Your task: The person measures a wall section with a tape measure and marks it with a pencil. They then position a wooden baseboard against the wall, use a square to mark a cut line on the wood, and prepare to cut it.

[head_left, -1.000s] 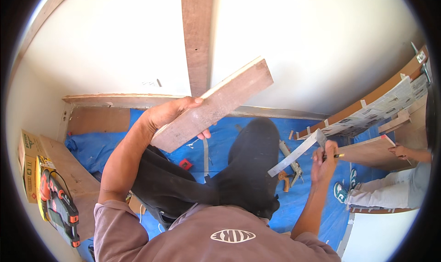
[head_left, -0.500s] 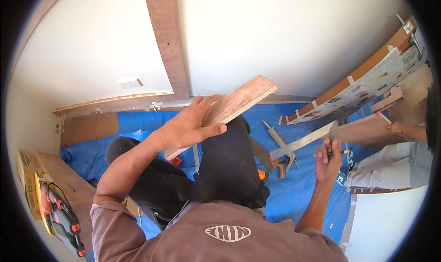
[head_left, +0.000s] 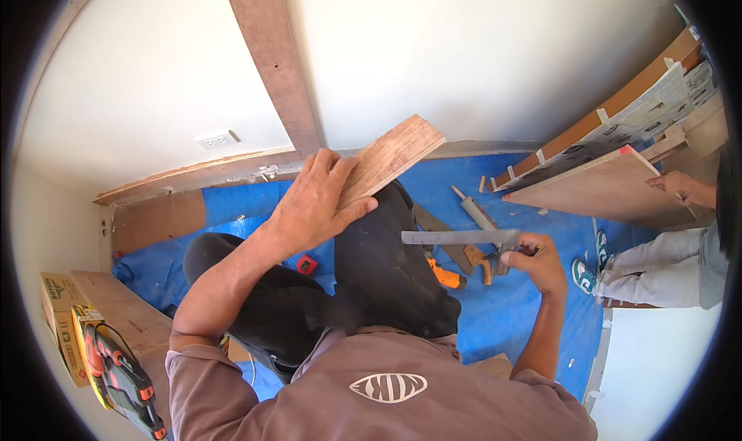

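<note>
A short wooden board (head_left: pixel 398 153) slants up and away over my bent knee. My left hand (head_left: pixel 309 197) is closed on it, thumb along the near edge and fingers across its upper face. On the right, my right hand (head_left: pixel 543 265) grips a metal try square (head_left: pixel 460 238) by its stock. The square's blade points left across my lap, below the board and apart from it in the picture. Beneath it on the floor lie a caulking gun (head_left: pixel 479 214), a handsaw with a wooden handle (head_left: pixel 483 268) and an orange-handled tool (head_left: pixel 447 275).
Blue sheeting (head_left: pixel 525 325) covers the floor. A red tape measure (head_left: pixel 307 265) lies beside my leg. At right, another person's hand (head_left: pixel 674 186) holds a plywood panel (head_left: pixel 599 184). A black-and-red power tool (head_left: pixel 120 367) and a cardboard box (head_left: pixel 63 309) stand at left.
The try square has swung from a slant to nearly level, its blade now reaching further left over my leg. The board has shifted slightly left. The other person's panel has tilted and moved.
</note>
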Demonstrator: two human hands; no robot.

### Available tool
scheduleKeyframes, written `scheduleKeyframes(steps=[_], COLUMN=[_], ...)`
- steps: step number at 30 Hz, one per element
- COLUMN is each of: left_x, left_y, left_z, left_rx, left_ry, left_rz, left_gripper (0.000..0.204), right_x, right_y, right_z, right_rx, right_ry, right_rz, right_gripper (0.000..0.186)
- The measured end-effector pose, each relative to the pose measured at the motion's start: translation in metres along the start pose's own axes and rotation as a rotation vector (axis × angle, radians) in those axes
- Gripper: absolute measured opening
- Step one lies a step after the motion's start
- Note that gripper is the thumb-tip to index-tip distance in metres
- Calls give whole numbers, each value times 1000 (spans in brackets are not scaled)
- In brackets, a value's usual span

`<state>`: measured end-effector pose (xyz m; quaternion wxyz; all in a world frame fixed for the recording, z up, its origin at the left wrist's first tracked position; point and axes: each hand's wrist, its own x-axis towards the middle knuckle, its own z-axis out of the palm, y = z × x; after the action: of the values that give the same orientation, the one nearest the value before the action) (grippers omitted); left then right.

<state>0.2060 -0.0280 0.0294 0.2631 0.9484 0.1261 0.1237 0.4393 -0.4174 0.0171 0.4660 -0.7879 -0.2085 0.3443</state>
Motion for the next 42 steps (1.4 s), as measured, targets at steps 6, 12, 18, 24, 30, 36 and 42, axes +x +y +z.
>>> scheduleKeyframes(steps=[6, 12, 18, 24, 30, 36, 42], left_x=[4, 11, -1, 14, 18, 28, 24], left_y=[17, 44, 47, -18, -64, -66, -37], left_z=[-24, -30, -25, -52, -42, -42, -56], left_rx=[-264, -549, -208, -296, -676, -700, -240], left_ry=[-139, -127, -169, -248, -342, -382, -138], left_rz=[-159, -120, -53, -271, -413, -409, -51], left_gripper=[72, 64, 49, 51, 55, 51, 51], right_x=[-14, 10, 28, 25, 36, 33, 31], right_y=[-4, -67, -97, -111, -111, -103, -99], right_z=[7, 79, 173, 171, 144, 138, 141], right_rx=[176, 440, 450, 461, 686, 691, 665], right_ry=[188, 92, -35, 197, 345, 405, 313], right_rz=[-53, -270, -375, -478, -451, -440, -418], right_gripper=[34, 45, 40, 30, 27, 25, 28])
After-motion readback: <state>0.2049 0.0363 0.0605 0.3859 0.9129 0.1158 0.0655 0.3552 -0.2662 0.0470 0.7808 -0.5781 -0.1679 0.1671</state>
